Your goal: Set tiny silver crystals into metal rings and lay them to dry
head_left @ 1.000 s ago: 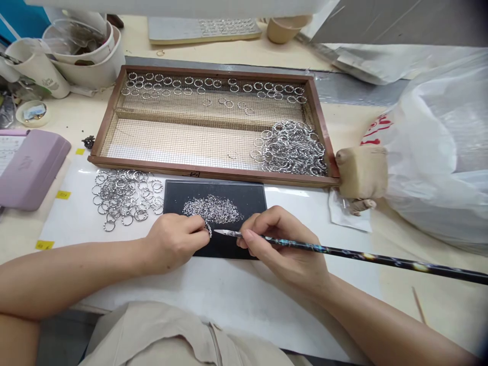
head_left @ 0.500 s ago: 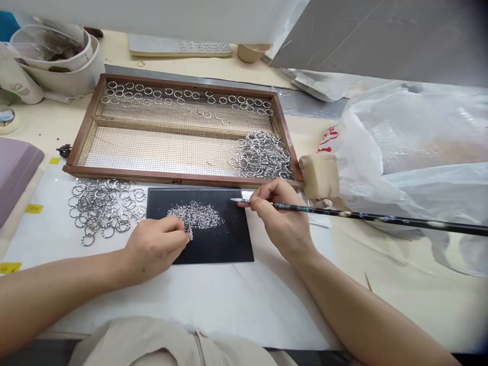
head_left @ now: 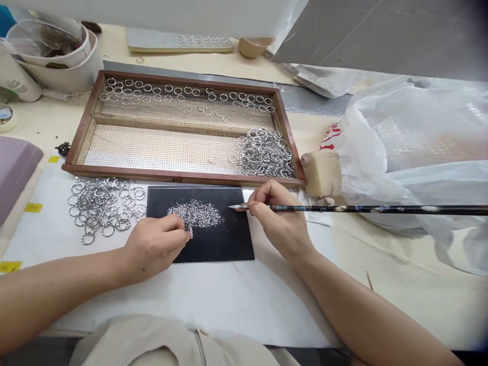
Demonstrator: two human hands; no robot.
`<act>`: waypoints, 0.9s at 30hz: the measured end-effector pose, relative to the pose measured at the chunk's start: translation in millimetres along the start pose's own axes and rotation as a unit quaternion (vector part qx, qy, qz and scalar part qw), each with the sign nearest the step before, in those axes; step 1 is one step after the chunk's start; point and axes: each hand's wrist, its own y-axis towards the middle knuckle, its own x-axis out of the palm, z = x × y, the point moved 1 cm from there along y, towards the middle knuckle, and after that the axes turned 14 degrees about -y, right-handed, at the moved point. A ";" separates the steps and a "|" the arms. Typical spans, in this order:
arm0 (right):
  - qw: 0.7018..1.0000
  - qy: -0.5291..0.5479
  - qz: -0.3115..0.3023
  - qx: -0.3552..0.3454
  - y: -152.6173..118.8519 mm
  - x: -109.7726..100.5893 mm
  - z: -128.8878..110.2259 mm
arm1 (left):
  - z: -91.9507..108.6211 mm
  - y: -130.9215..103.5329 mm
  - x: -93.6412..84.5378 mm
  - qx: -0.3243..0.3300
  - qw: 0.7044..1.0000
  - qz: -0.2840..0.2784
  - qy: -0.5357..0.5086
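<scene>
Between the fingertips of my left hand (head_left: 154,246) is a silver ring (head_left: 191,232), mostly hidden by the fingers. That hand is closed over the left edge of a black board (head_left: 229,246). A spread of tiny shiny stones (head_left: 196,212) lies on the board, just beyond the ring. My right hand (head_left: 280,218) grips a long, dark, patterned stick with a pale pointed tip (head_left: 274,208), held pencil-like. Its tip points left over the board's right side, apart from the stones. Loose silver rings (head_left: 102,201) are heaped on the white sheet to the left.
Behind the board stands a wooden-framed mesh tray (head_left: 183,175), with rings in rows and a pile of rings (head_left: 263,152) at its right. A beige block (head_left: 322,173) and plastic bags (head_left: 412,127) are at the right. White tubs (head_left: 76,66) and a mauve case (head_left: 17,173) are left.
The tip of the stick has moved slightly left and down, and its shaft has swung to nearly level. My left hand stays in place with the ring.
</scene>
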 end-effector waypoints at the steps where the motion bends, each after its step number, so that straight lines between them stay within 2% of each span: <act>1: 1.000 -0.002 0.000 -0.001 0.0 0.2 0.5 | 0.0 0.3 0.0 0.001 1.000 0.001 0.000; 5: 0.999 -0.030 0.006 -0.030 -2.7 -1.2 1.1 | -0.3 0.2 0.3 0.003 1.000 -0.004 0.004; 8: 0.981 -0.146 -0.002 -0.130 -7.9 -5.8 -3.4 | 0.3 -0.9 0.7 0.011 1.000 -0.006 0.016; 11: 0.912 -0.299 -0.036 -0.279 -13.9 -10.0 -10.1 | 0.9 -1.8 1.1 0.018 0.999 -0.007 0.027; 13: 0.861 -0.375 -0.046 -0.340 -16.4 -11.4 -13.3 | 0.9 -2.1 1.2 0.020 0.999 -0.008 0.030; 16: 0.817 -0.437 -0.052 -0.372 -17.5 -10.9 -15.9 | 0.6 -1.9 1.3 0.020 0.999 -0.007 0.033; 22: 0.760 -0.513 -0.068 -0.392 -21.5 -7.8 -18.6 | 0.7 -1.1 1.9 0.020 0.999 -0.005 0.035; 24: 0.749 -0.532 -0.068 -0.389 -24.3 -7.7 -19.9 | 0.9 -1.2 2.3 0.020 0.999 -0.005 0.037; 27: 0.747 -0.542 -0.075 -0.378 -27.6 -8.5 -21.1 | 1.2 -1.8 2.8 0.019 0.999 -0.008 0.040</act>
